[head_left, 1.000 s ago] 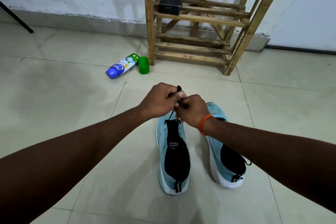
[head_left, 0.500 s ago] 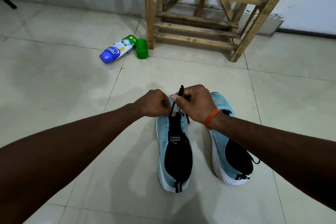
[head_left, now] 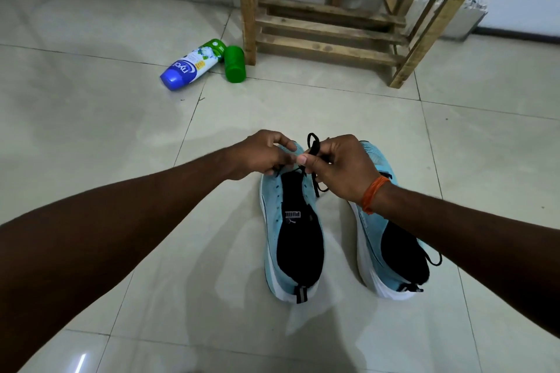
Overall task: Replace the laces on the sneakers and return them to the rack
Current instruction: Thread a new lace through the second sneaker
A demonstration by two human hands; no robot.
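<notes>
Lace point(head_left: 315, 148), black cord, pinched by fingers point(head_left: 304, 159) of left hand point(head_left: 260, 154) and right hand point(head_left: 342, 166) over knit sneaker point(head_left: 274, 215)

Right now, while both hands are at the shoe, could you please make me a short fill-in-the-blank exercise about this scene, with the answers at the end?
1. The left hand and the right hand pinch a ____ lace above one sneaker.
2. This sneaker and the second sneaker stand on the ____, not in the wooden rack.
3. The band on the right wrist is ____.
4. The spray can lies on its ____ near the rack.

Missing words: black; floor; orange; side.
</notes>
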